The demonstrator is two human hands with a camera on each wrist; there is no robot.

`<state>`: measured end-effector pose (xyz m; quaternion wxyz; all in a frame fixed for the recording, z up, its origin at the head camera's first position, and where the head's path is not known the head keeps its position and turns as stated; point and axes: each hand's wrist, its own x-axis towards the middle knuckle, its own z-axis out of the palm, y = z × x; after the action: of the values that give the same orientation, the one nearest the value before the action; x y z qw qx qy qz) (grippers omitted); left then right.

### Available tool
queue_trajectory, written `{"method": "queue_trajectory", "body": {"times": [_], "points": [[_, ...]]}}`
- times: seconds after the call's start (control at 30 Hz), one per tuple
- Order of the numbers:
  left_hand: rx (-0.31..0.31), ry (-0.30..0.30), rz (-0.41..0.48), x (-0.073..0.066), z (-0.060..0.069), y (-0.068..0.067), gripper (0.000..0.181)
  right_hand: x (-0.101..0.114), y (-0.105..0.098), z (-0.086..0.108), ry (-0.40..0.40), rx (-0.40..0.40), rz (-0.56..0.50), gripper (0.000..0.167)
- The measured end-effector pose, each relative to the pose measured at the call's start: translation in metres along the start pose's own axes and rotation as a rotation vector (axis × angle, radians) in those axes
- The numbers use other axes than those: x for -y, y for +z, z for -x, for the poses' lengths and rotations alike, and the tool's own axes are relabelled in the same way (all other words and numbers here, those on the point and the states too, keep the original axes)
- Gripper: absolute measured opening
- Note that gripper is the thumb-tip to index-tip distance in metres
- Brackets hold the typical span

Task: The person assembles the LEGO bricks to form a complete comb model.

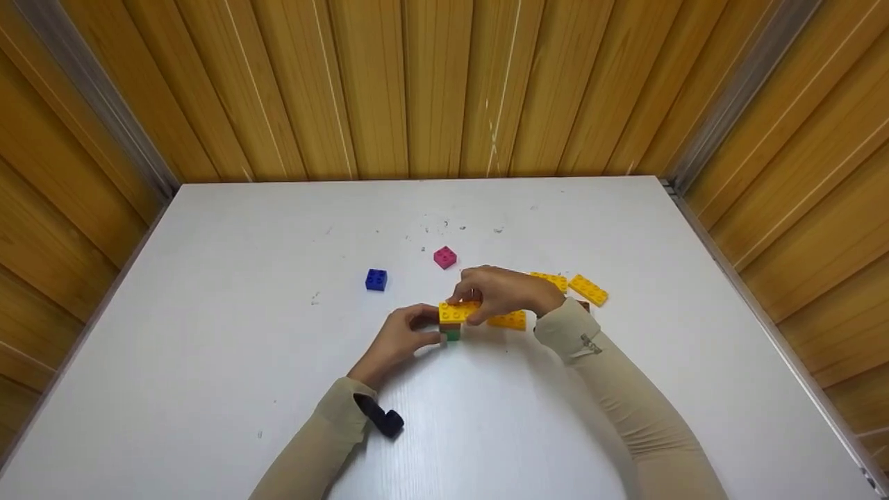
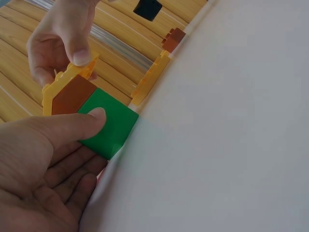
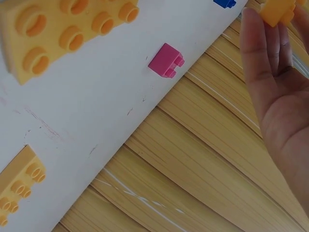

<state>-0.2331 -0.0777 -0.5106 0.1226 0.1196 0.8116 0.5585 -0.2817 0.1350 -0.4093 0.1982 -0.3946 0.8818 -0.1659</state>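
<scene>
My left hand [image 1: 399,340] grips a small stack standing on the table, its thumb on a green brick [image 2: 113,123]. On the green brick sits a brown brick [image 2: 73,95]. A long yellow brick [image 1: 451,312] lies across the top of the brown one and overhangs toward the right hand. The right hand [image 1: 505,290] pinches that overhanging part between thumb and fingers, with the thumb [image 2: 81,57] on the studded side. Part of the yellow brick is hidden by the right hand in the head view.
Beyond the hands lie a blue brick [image 1: 376,280] and a pink brick [image 1: 445,257]. Yellow bricks rest at the right: one just beside the stack [image 1: 512,320], others behind the right wrist [image 1: 589,289]. A brown brick [image 2: 174,39] is there too. Wood-patterned panels [image 1: 430,90] border the white table [image 1: 243,278].
</scene>
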Motion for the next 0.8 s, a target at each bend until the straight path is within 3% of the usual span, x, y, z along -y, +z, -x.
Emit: {"method": "queue_trajectory", "body": {"times": [0.37, 0.6, 0.8], "points": [[0.007, -0.016, 0.016, 0.0004, 0.0003, 0.0001, 0.040, -0.0012, 0.0001, 0.0003, 0.000, 0.006, -0.003, 0.039], [0.007, 0.034, 0.017, 0.0008, 0.0002, -0.0002, 0.040, -0.0041, -0.0006, 0.0000, -0.039, 0.000, -0.035, 0.039], [0.006, 0.012, 0.009, 0.0009, 0.0002, -0.0002, 0.041, -0.0059, -0.0017, -0.0007, -0.021, 0.028, -0.064, 0.038]]}}
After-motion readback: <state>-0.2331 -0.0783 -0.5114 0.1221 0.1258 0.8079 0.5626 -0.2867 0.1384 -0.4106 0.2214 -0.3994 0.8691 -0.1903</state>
